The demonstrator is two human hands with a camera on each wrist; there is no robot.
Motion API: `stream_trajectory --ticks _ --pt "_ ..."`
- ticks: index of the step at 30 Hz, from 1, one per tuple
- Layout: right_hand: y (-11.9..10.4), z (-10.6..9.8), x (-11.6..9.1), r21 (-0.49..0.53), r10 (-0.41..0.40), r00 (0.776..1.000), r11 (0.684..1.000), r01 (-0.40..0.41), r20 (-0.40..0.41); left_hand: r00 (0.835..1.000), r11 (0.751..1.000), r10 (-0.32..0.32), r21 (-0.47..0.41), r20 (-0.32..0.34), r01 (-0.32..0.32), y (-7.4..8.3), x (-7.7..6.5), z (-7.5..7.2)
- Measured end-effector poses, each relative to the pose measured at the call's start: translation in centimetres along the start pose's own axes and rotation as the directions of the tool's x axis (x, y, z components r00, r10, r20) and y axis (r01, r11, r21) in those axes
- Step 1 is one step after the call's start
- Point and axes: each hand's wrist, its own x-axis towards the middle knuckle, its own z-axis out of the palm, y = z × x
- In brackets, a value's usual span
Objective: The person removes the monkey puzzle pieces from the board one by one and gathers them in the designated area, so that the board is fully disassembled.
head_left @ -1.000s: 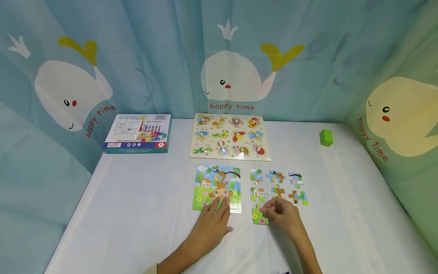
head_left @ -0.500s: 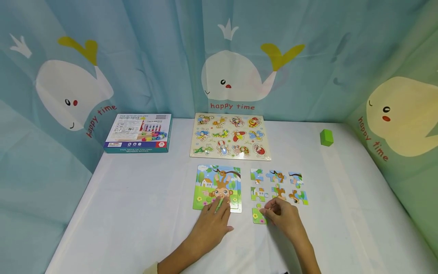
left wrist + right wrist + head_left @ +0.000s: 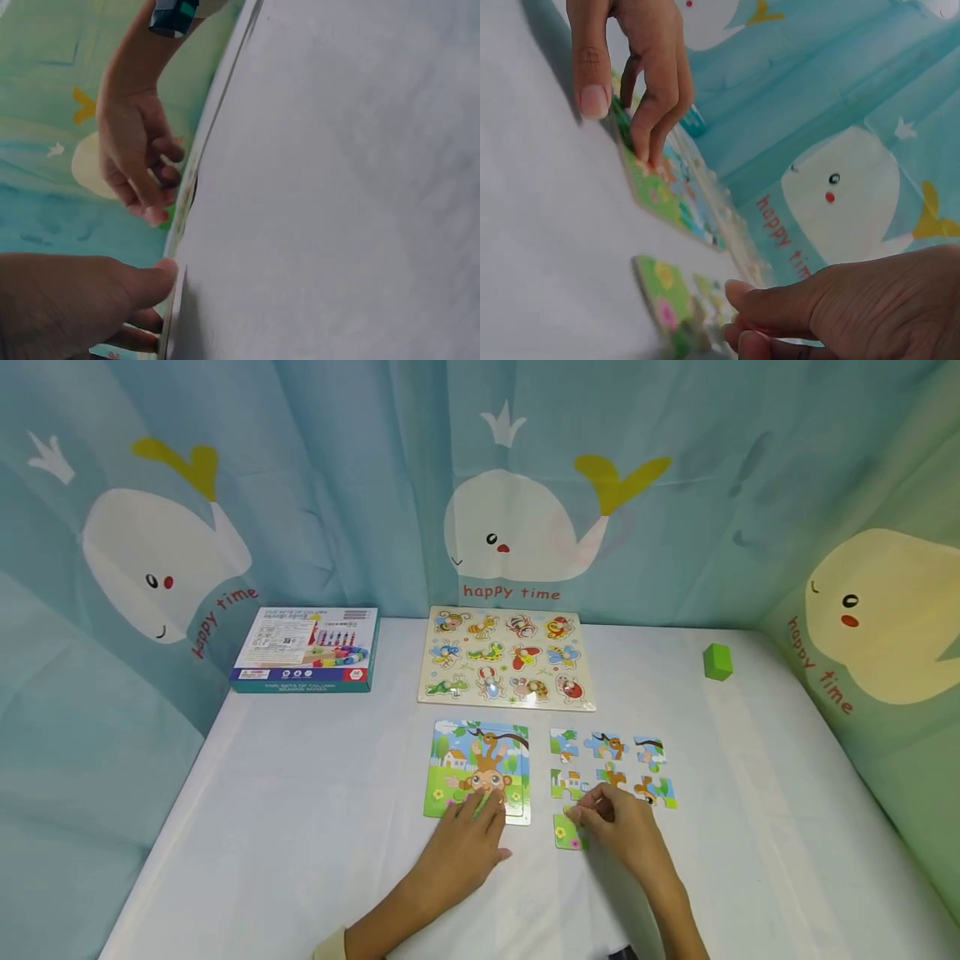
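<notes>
My left hand (image 3: 461,852) rests its fingertips on a square monkey jigsaw board (image 3: 442,793), which lies flat on the white table. To its right my right hand (image 3: 622,827) has thumb and index finger together at the top knob of a green jigsaw piece (image 3: 566,835) with flowers. That jigsaw piece (image 3: 664,292) lies near the thumb in the right wrist view; the exact contact is partly hidden and blurred. Several other jigsaw pieces lie in loose rows just beyond, among them a house piece (image 3: 566,781) and a branch piece (image 3: 648,750). My right fingers partly cover the nearer row.
A wooden insect peg puzzle (image 3: 506,657) lies behind the monkey board. At the back left is a boxed bead set (image 3: 306,650), and a green block (image 3: 717,662) stands at the back right. Whale-print curtains (image 3: 360,485) close in the table's back and sides.
My right hand has shifted slightly up and left, from the flower piece's right side to its top knob. My left hand stays on the monkey board.
</notes>
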Motion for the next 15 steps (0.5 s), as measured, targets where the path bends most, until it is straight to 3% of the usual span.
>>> stream_trajectory --ticks 4,9,12,15 --pt "-0.9 -0.1 1.1 0.000 -0.095 0.995 0.996 0.095 -0.015 0.998 1.000 -0.001 -0.022 -0.062 -0.001 -0.5 0.5 0.3" --pt "-2.3 0.6 3.1 0.050 -0.252 0.967 0.967 0.250 0.033 0.991 0.993 -0.023 -0.118 -0.130 0.007 -1.4 1.0 0.8" --pt "-3.2 1.4 4.3 0.091 -0.334 0.938 0.941 0.326 0.088 0.985 0.973 -0.064 -0.231 -0.158 0.026 -2.3 1.4 0.8" --pt "-4.1 2.4 5.5 0.137 -0.410 0.900 0.910 0.392 0.146 0.972 0.936 -0.146 -0.343 -0.183 0.076 -3.8 1.9 0.7"
